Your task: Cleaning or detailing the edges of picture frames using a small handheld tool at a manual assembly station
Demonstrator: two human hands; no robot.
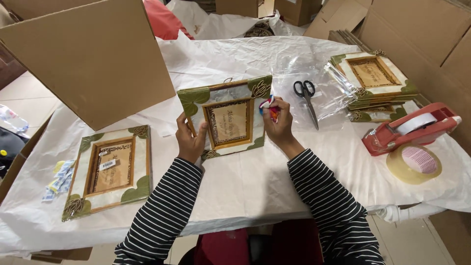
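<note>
- At frame centre, the left hand (190, 140) gripped the tilted plaque (226, 118) by its left edge.
- Right hand (278, 125) held a small red-blue item (270, 107) against the plaque's right edge.
- Scissors (306, 98) lay just right on the tabletop (255, 181).

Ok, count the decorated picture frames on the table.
At least 4: one held upright between both hands, one lying flat at left, and a stack at right, top frame, another beneath. More may be hidden in that stack.
</note>
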